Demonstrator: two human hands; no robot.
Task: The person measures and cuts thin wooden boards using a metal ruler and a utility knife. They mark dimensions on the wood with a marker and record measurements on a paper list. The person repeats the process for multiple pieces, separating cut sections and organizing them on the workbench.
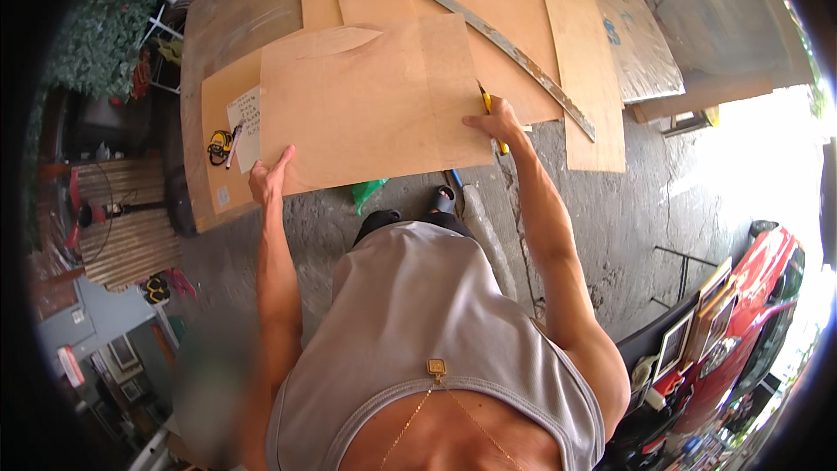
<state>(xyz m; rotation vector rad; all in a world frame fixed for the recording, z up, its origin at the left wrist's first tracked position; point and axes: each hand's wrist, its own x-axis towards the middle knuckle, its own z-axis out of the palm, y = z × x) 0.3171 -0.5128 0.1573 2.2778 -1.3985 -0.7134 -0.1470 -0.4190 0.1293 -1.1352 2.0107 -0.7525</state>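
A rectangular thin plywood sheet spans the space between my two hands, above other sheets. My left hand grips its near left corner, thumb on top and fingers hidden underneath. At the right edge, my right hand pinches the sheet and also keeps hold of a yellow utility knife, whose dark tip points away from me. Left of the sheet lie a yellow and black tape measure, a pen and a handwritten paper list. A long metal straightedge runs diagonally across the sheets behind.
More large plywood sheets cover the work surface. Below are the concrete floor, a green plastic piece and my sandalled foot. Corrugated sheet metal stands at left. A red car and leaning frames are at right.
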